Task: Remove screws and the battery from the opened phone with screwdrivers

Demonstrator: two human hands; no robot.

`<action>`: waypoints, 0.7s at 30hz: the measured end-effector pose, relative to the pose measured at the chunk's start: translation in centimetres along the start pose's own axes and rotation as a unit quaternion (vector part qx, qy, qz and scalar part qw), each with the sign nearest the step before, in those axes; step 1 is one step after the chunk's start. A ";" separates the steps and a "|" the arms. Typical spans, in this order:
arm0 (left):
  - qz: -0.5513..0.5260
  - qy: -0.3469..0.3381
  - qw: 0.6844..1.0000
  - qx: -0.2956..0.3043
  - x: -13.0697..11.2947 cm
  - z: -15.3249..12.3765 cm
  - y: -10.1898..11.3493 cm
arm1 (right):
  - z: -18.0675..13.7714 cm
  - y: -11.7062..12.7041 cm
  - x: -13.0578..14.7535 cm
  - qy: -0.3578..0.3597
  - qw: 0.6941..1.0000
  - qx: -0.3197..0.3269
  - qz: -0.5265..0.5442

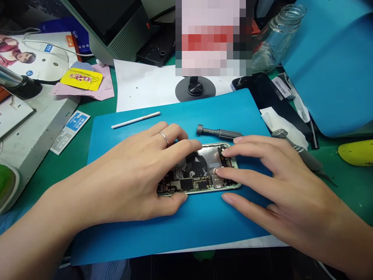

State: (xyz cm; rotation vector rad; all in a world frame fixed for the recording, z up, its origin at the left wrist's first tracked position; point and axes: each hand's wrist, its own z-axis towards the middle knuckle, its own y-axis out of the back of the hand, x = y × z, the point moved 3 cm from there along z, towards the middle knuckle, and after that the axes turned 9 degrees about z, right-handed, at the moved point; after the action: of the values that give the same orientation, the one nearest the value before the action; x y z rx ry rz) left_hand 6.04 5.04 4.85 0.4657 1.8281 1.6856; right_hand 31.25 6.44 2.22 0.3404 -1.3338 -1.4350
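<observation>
An opened phone [201, 173] with bare circuit boards lies on a blue mat [180, 225]. My left hand [140, 175], a ring on one finger, curls over the phone's left half, thumb against its near edge and fingers on its far side, holding it. My right hand [271, 182] rests at the phone's right end with fingers spread; two fingertips press on the exposed board. A dark screwdriver [218, 133] lies just beyond the phone.
A white stick [135, 119] lies on the mat's far left. Tweezers [303, 153] and white paper lie to the right. A glass jar [275, 37], a round stand base [195, 88], a yellow packet [82, 79] and a grey machine [116, 27] stand behind.
</observation>
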 end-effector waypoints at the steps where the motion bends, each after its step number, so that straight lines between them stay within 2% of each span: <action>1: -0.001 0.001 1.000 0.000 0.0 0.0 0.0 | 0.0 0.0 0.0 0.000 1.000 0.000 0.000; 21: -0.001 0.002 1.000 -0.004 0.0 -0.1 0.1 | 0.0 -0.1 -0.1 0.002 1.000 0.010 0.006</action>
State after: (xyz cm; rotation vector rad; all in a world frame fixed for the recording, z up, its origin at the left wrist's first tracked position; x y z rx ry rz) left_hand 5.97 5.02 4.89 0.4568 1.8232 1.6923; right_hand 31.26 6.53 2.13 0.3476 -1.3458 -1.4112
